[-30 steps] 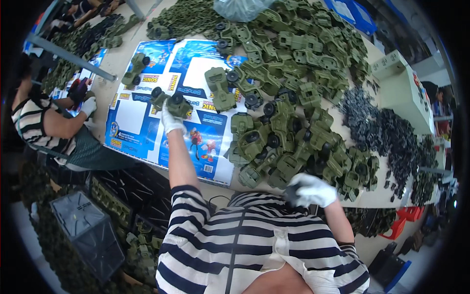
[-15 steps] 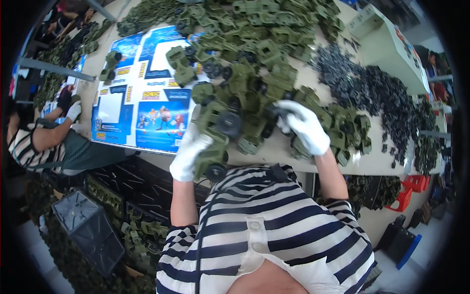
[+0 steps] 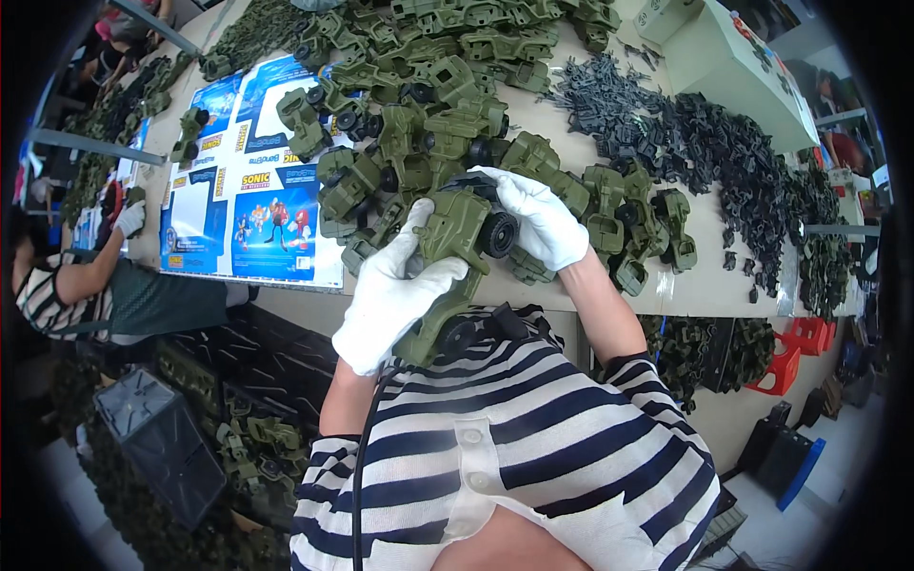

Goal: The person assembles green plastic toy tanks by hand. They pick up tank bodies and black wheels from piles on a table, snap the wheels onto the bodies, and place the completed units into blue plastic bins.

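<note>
Over the table's front edge I hold an olive-green toy jeep [image 3: 455, 226] tilted upward, with black wheels on its side. My white-gloved left hand [image 3: 388, 300] is closed around the jeep's body, thumb and fingers on either side. At the jeep's far end, my right hand [image 3: 539, 217], also gloved, pinches a small dark part [image 3: 473, 183] against it. The fingers partly hide that part, so its kind is unclear. Just beyond my hands lies a heap of similar green toy jeeps [image 3: 462, 130], some with black wheels.
Small dark plastic parts [image 3: 705, 152] are spread at the right, beside a pale box [image 3: 728, 71]. Blue printed card sheets [image 3: 276, 228] lie at the left. Another person's gloved hand [image 3: 131, 219] works farther left. Dark crates [image 3: 157, 428] stand below the table.
The jeep has come up and inward in my left hand. My right hand has moved left from the heap with the dark part, which now touches the jeep.
</note>
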The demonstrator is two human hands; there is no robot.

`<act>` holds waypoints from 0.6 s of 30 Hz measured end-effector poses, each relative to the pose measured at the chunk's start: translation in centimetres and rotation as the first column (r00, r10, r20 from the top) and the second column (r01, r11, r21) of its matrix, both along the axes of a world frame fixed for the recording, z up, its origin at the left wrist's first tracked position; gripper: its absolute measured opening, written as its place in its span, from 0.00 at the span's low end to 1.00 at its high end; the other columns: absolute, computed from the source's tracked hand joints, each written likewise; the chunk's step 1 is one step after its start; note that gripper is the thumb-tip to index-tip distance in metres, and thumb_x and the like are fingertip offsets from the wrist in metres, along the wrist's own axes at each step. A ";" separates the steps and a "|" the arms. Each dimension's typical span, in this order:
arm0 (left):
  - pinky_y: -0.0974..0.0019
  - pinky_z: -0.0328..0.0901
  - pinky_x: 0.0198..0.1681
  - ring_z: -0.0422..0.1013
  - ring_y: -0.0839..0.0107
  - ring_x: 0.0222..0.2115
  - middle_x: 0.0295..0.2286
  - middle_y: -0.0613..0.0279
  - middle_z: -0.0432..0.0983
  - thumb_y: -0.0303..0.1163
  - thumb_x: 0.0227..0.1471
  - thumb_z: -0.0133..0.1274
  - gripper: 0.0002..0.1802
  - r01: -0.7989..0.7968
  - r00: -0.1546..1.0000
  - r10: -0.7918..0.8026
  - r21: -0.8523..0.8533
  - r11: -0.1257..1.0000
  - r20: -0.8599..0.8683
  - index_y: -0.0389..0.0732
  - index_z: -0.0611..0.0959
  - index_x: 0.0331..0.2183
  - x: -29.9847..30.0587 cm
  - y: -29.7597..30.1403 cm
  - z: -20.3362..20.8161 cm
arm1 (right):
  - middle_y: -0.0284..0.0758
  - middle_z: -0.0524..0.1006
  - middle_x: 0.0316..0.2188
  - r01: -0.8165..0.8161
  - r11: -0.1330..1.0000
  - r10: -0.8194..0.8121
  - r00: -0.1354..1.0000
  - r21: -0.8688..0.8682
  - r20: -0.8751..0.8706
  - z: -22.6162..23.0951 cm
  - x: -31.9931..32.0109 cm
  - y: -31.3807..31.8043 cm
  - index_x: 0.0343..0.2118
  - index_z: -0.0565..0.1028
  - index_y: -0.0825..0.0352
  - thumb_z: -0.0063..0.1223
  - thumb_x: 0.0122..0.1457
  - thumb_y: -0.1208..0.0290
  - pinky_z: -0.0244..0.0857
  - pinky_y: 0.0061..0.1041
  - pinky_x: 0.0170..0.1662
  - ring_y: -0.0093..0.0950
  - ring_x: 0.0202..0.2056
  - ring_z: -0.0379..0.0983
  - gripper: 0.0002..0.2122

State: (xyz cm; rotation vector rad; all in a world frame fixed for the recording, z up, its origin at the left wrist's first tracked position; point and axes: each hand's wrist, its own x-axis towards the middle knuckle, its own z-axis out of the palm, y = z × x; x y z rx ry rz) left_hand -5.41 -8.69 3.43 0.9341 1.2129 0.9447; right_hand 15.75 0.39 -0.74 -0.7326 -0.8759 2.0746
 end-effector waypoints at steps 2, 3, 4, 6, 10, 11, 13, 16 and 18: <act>0.81 0.67 0.35 0.70 0.87 0.30 0.33 0.65 0.79 0.22 0.50 0.61 0.40 -0.050 0.998 0.050 0.001 0.999 -0.024 0.36 0.62 0.62 0.4 -0.2 0.3 | 0.32 0.74 0.50 -0.018 0.999 0.017 0.999 0.031 0.042 0.4 -0.2 0.1 0.55 0.71 0.71 0.55 0.62 0.63 0.58 0.21 0.55 0.21 0.49 0.67 0.22; 0.81 0.67 0.34 0.70 0.88 0.29 0.32 0.65 0.80 0.23 0.50 0.61 0.40 -0.075 0.997 0.075 0.002 0.997 -0.036 0.36 0.63 0.62 0.6 -0.2 0.5 | 0.32 0.74 0.50 -0.030 0.998 0.027 0.998 0.048 0.064 0.5 -0.3 0.2 0.55 0.71 0.71 0.55 0.62 0.63 0.58 0.21 0.55 0.21 0.49 0.67 0.22; 0.80 0.67 0.35 0.70 0.87 0.29 0.32 0.65 0.80 0.23 0.50 0.61 0.40 -0.086 0.996 0.086 -0.014 0.996 -0.020 0.36 0.62 0.62 0.7 -0.3 0.6 | 0.33 0.74 0.49 -0.044 0.997 0.038 0.996 0.062 0.085 0.6 -0.5 0.2 0.54 0.71 0.71 0.55 0.62 0.63 0.59 0.22 0.55 0.21 0.49 0.67 0.21; 0.80 0.67 0.35 0.70 0.87 0.30 0.33 0.65 0.80 0.23 0.50 0.61 0.40 -0.106 0.994 0.106 -0.045 0.993 0.011 0.37 0.62 0.62 0.7 -0.3 0.8 | 0.33 0.74 0.49 -0.053 0.997 0.048 0.996 0.060 0.081 0.8 -0.8 0.3 0.54 0.71 0.71 0.54 0.63 0.63 0.59 0.22 0.55 0.21 0.49 0.68 0.21; 0.79 0.68 0.37 0.71 0.85 0.32 0.35 0.65 0.80 0.22 0.51 0.60 0.40 -0.139 0.986 0.143 -0.046 0.989 0.087 0.37 0.61 0.62 0.3 -0.4 1.2 | 0.34 0.74 0.49 -0.039 0.999 0.039 0.999 -0.028 0.012 0.8 -1.5 0.3 0.54 0.71 0.71 0.53 0.63 0.63 0.62 0.24 0.53 0.23 0.49 0.68 0.21; 0.79 0.68 0.37 0.72 0.85 0.32 0.35 0.64 0.80 0.21 0.51 0.59 0.40 -0.137 0.987 0.140 -0.039 0.990 0.078 0.37 0.61 0.63 0.1 -0.4 1.2 | 0.34 0.74 0.49 -0.015 0.999 0.015 1.000 -0.033 0.009 0.7 -1.8 0.3 0.54 0.71 0.71 0.53 0.63 0.62 0.63 0.25 0.53 0.23 0.49 0.68 0.21; 0.79 0.68 0.38 0.72 0.84 0.32 0.36 0.64 0.80 0.21 0.51 0.59 0.40 -0.135 0.988 0.137 -0.033 0.990 0.067 0.37 0.60 0.63 -0.3 -0.4 1.3 | 0.34 0.74 0.49 0.037 0.998 -0.037 0.999 -0.042 0.004 0.3 -2.5 0.4 0.55 0.70 0.71 0.52 0.64 0.62 0.65 0.26 0.53 0.24 0.49 0.69 0.22; 0.79 0.69 0.39 0.73 0.84 0.33 0.37 0.63 0.79 0.21 0.51 0.59 0.41 -0.139 0.988 0.141 -0.024 0.990 0.071 0.37 0.59 0.63 -1.1 -0.3 0.9 | 0.35 0.73 0.50 0.010 0.993 -0.024 0.993 -0.120 -0.117 1.4 -3.3 0.3 0.55 0.69 0.72 0.52 0.64 0.62 0.66 0.28 0.53 0.24 0.50 0.70 0.22; 0.79 0.69 0.39 0.73 0.83 0.33 0.38 0.62 0.79 0.21 0.51 0.59 0.41 -0.145 0.986 0.145 -0.008 0.989 0.083 0.37 0.59 0.63 -1.4 -0.2 0.5 | 0.35 0.73 0.50 0.004 0.992 -0.016 0.996 -0.122 -0.092 1.3 -3.6 0.4 0.55 0.68 0.72 0.51 0.64 0.62 0.66 0.29 0.54 0.25 0.50 0.70 0.22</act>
